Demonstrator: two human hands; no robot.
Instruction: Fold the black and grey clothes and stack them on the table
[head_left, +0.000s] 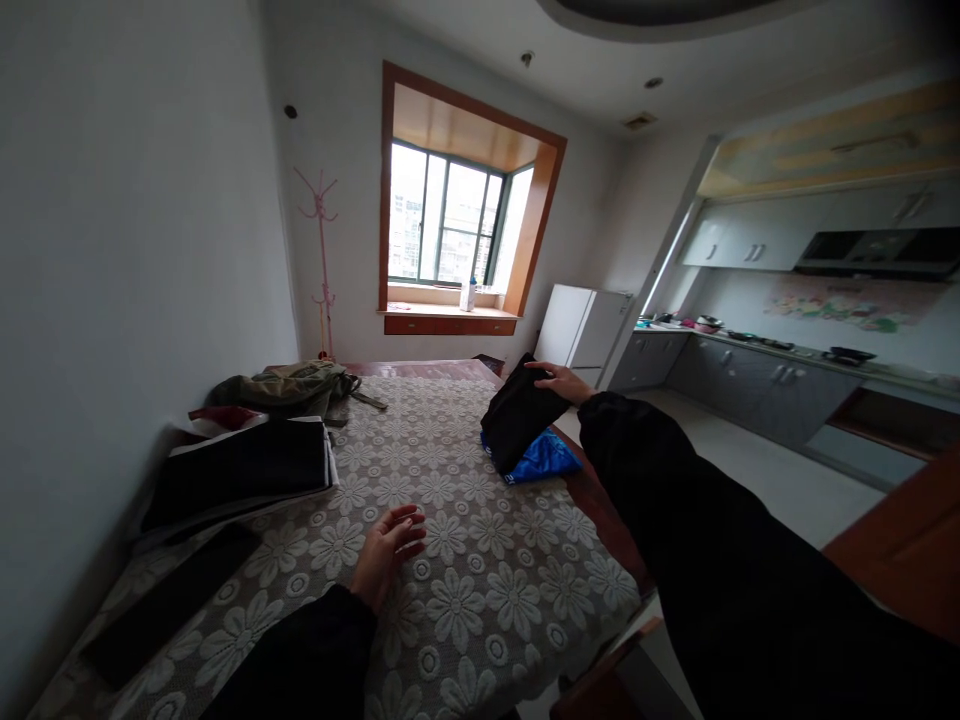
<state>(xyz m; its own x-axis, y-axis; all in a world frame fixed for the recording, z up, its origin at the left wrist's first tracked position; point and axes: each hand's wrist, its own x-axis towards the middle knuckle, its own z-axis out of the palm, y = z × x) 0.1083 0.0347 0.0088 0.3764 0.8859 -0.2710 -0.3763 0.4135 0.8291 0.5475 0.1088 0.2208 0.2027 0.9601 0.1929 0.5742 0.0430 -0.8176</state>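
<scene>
1. Black folded garment (519, 412) sits at the far right edge of the table (480, 600), tilted up on one side; it rests on top of a blue folded item (544, 458), which lies flat on the lace tablecloth (450, 470) just at the table's edge.
2. Head view, right hand (564, 383): the arm in a black sleeve stretches out over the table's right side; the fingers curl over the upper edge of the black folded garment and grip it, thumb side toward the window (450, 215).
3. Head view, left hand (386, 552): it hovers or rests just over the tablecloth near the table's middle, palm turned partly up, fingers loosely spread and curved, holding nothing; whether it touches the cloth I cannot tell.
4. Left side of the table: a stack of dark folded clothes (244, 470) with a white edge lies near the wall; behind it an olive-green bundle (289, 388) lies; nearer, a flat black item (169, 605) lies on the cloth.
5. Background: a pink coat stand (322, 260) in the corner; a white fridge (581, 325) beside the kitchen counter (757, 375) on the right.
</scene>
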